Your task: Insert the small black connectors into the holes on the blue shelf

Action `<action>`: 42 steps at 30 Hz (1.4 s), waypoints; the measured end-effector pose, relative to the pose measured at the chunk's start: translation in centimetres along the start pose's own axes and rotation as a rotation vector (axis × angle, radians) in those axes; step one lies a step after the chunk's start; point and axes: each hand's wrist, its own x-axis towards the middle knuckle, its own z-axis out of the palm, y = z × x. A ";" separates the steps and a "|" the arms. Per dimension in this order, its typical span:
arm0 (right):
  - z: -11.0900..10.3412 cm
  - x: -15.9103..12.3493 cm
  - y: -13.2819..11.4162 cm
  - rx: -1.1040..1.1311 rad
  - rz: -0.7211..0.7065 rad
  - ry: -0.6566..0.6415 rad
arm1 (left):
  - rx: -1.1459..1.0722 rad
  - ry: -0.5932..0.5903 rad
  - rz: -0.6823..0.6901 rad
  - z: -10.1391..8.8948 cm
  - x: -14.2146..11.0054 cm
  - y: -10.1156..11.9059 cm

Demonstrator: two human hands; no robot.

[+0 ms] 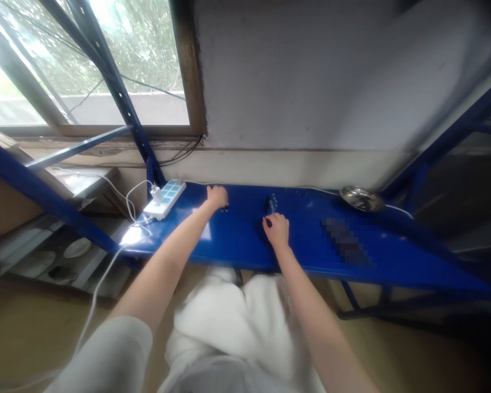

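My left hand (217, 197) is over the far part of the blue tabletop (237, 237), its fingers curled down. A few tiny dark and shiny bits show at its right edge; what the fingers hold, if anything, is hidden. To the right, my right hand (277, 228) is closed in a pinch, thumb against fingertips. Whatever is in the pinch is too small to make out. Just beyond it lie a small black piece (266, 204) and a cluster of small clear or shiny pieces (274, 203).
A white power strip (166, 200) with a plugged-in white adapter (156, 194) lies at the left end. On the right are a shiny metal dish (362, 198) and a dark blurred-out oblong (346, 240). Blue frame posts (126, 103) rise at both ends; a wall stands behind.
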 end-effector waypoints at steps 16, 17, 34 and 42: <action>0.2 0.0 0.2 -0.015 0.002 0.043 | -0.025 0.014 -0.014 0.6 0.6 -0.2; 0.2 0.0 0.2 -0.014 0.003 0.044 | -0.025 0.013 -0.013 0.7 0.6 -0.2; 0.5 0.0 0.4 -0.028 0.016 0.046 | -0.020 -0.002 -0.005 0.5 0.5 -0.6; 0.8 0.0 0.7 -0.122 0.086 0.071 | -0.045 0.197 0.400 1.3 -1.3 3.5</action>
